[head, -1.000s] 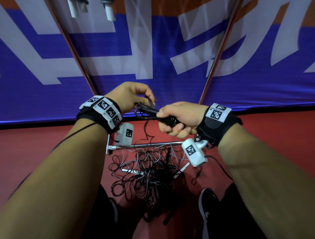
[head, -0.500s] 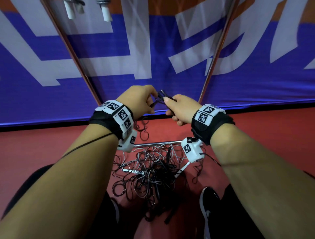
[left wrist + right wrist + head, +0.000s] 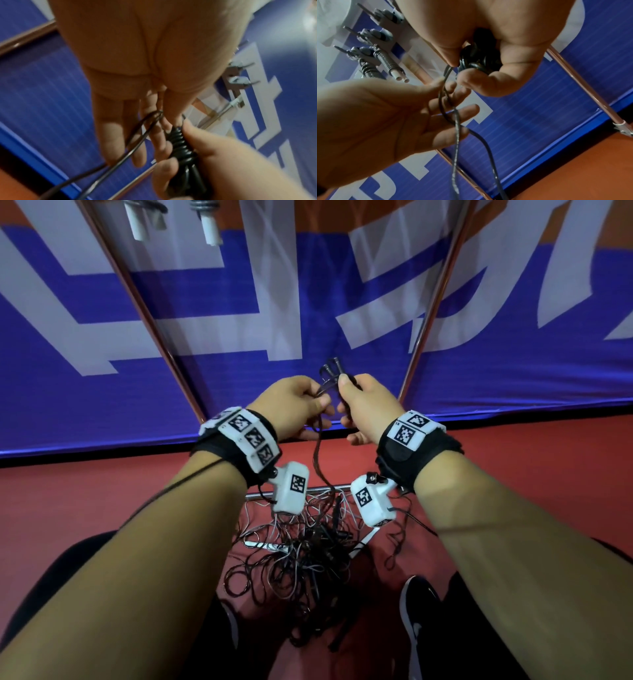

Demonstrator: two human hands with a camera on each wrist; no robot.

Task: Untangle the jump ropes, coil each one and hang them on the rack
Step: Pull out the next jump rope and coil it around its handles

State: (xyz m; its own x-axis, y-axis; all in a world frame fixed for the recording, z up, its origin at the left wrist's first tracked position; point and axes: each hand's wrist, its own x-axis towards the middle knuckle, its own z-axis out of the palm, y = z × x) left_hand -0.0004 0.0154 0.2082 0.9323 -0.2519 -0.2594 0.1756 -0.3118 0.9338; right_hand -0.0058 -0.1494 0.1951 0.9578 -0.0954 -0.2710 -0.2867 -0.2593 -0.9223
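My right hand (image 3: 366,409) grips a black jump rope's two handles (image 3: 330,368), whose tips stick up above my fist. Cord is wound in tight turns round the handles (image 3: 181,146). My left hand (image 3: 298,405) is right beside it and pinches the loose black cord (image 3: 457,121) between thumb and fingers. That cord (image 3: 317,453) hangs down to a tangled pile of black and white ropes (image 3: 308,559) on the red floor. The rack's two slanted poles (image 3: 150,313) rise in front of me. Coiled ropes with white handles (image 3: 140,220) hang from the rack's hooks (image 3: 383,59).
A blue and white banner (image 3: 342,285) stands close behind the rack. The rack's low metal bar (image 3: 322,488) crosses the floor just beyond the pile. My black shoe (image 3: 416,611) is to the right of the tangle.
Both hands have risen from just above the pile to banner height. The handles have turned from lying sideways to pointing up, and the hands have come closer together.
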